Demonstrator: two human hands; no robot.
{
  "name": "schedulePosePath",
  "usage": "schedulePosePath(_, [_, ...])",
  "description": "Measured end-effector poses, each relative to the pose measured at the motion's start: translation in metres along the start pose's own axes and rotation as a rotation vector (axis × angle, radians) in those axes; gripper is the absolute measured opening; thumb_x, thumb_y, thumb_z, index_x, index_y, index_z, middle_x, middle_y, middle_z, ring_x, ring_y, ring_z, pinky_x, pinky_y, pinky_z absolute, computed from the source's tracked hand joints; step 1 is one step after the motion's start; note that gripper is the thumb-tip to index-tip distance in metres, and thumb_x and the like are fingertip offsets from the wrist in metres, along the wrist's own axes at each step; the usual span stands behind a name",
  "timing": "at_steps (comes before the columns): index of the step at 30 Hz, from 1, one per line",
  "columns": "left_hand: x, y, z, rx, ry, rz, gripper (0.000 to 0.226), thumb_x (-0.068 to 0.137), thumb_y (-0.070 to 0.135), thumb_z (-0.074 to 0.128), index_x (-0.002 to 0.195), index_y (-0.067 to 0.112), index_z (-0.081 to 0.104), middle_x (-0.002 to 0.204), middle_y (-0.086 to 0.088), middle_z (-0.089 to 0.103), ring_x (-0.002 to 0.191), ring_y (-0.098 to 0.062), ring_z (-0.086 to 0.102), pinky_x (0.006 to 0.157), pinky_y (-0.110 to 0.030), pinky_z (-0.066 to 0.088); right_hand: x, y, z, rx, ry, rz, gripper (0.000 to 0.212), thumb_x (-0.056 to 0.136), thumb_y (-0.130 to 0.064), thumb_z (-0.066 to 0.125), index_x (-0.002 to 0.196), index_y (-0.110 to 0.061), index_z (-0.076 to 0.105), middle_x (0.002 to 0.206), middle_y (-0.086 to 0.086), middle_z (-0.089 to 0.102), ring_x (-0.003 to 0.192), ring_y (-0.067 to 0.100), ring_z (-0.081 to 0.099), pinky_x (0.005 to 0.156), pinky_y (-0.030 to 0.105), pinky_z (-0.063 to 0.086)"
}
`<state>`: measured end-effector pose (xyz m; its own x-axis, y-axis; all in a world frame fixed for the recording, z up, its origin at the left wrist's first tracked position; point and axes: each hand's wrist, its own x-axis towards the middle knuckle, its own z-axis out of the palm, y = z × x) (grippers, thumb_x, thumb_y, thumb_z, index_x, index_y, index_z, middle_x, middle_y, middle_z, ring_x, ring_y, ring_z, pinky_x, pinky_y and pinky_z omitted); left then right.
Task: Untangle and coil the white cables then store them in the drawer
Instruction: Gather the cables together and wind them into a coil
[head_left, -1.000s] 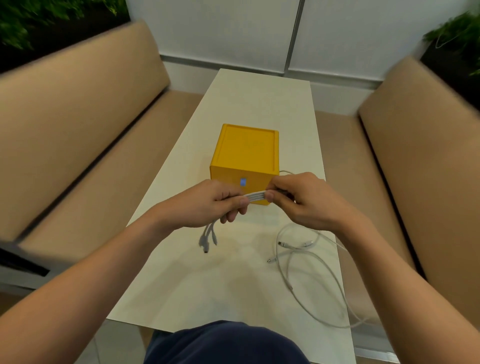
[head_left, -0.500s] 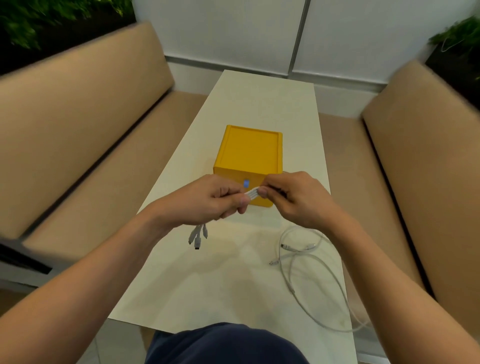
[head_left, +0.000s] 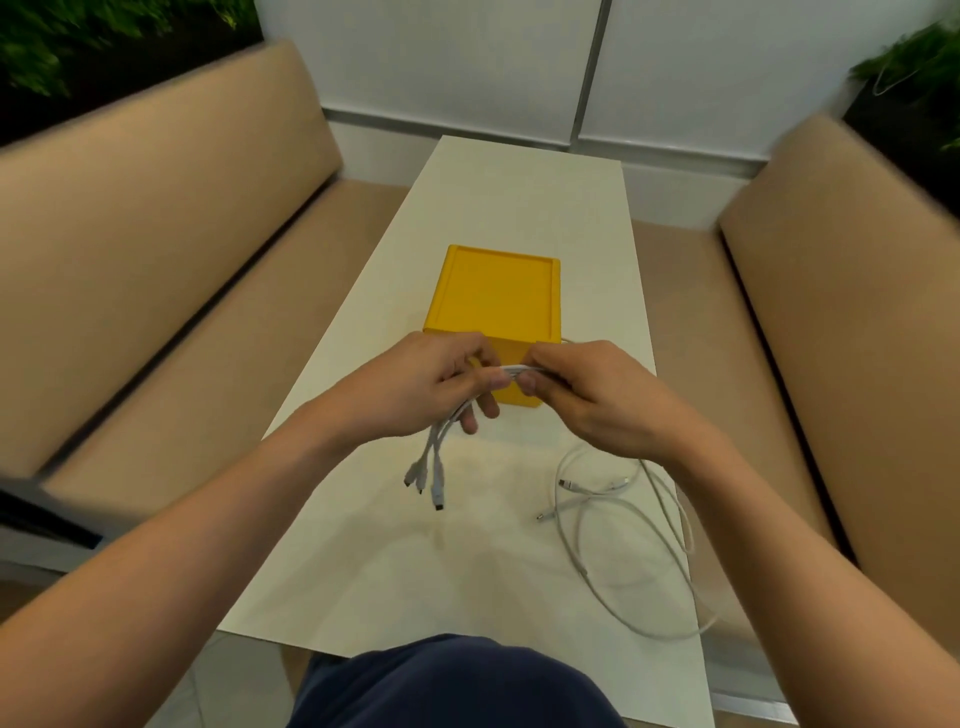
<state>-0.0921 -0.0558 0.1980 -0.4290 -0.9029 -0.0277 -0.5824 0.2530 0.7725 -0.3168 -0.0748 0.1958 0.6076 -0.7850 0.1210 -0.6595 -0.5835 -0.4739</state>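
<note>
White folded cable (head_left: 511, 370) is pinched between your left hand (head_left: 431, 382) and right hand (head_left: 587, 397) in front of the yellow drawer box (head_left: 498, 296), looks mid-coil, next up probably the loose white cable (head_left: 586, 571) by the right edge of the table (head_left: 519, 197).

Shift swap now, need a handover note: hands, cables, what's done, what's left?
Left hand: pinches white cable bundle, plugs dangling below.
Right hand: pinches the bundle's other end.
Loose white cable: sprawled uncoiled on table, right side.
Yellow drawer box: behind hands, looks closed.
Done: nothing stored yet.
Left: finish coiling bundle, coil loose cable, store both.
</note>
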Motion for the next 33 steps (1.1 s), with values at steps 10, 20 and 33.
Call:
schedulePosePath(10, [-0.003,-0.020,0.011,-0.428,-0.144,-0.112,0.025,0.107,0.024,0.053,0.117,0.009,0.070,0.108,-0.008,0.077,0.080,-0.021,0.073,0.083,-0.036,0.060,0.001,0.007,-0.006,-0.055,0.022,0.054,0.028,0.106,-0.040,0.051,0.086,-0.025,0.063,0.060,-0.004,0.053,0.059,0.017,0.049,0.058,0.050,0.045])
schedulePosePath(20, [-0.005,-0.020,0.017,-0.280,-0.125,-0.147,0.026,0.112,0.022,0.037,0.115,0.014,0.062,0.102,-0.006,0.076,0.086,-0.025,0.075,0.087,-0.042,0.060,0.001,0.010,-0.008,-0.060,0.025,0.088,0.022,0.104,-0.041,0.054,0.099,-0.027,0.070,0.058,-0.006,0.051,0.052,0.013,0.044,0.053,0.038,0.037])
schedulePosePath(33, [-0.003,-0.027,0.010,-0.356,0.014,-0.128,0.023,0.106,0.030,0.056,0.100,0.016,0.074,0.086,-0.003,0.076,0.060,-0.009,0.047,0.059,-0.023,0.043,0.008,0.019,-0.002,-0.059,0.061,0.099,0.024,0.105,-0.043,0.052,0.097,-0.028,0.069,0.057,-0.007,0.051,0.054,0.014,0.046,0.053,0.039,0.038])
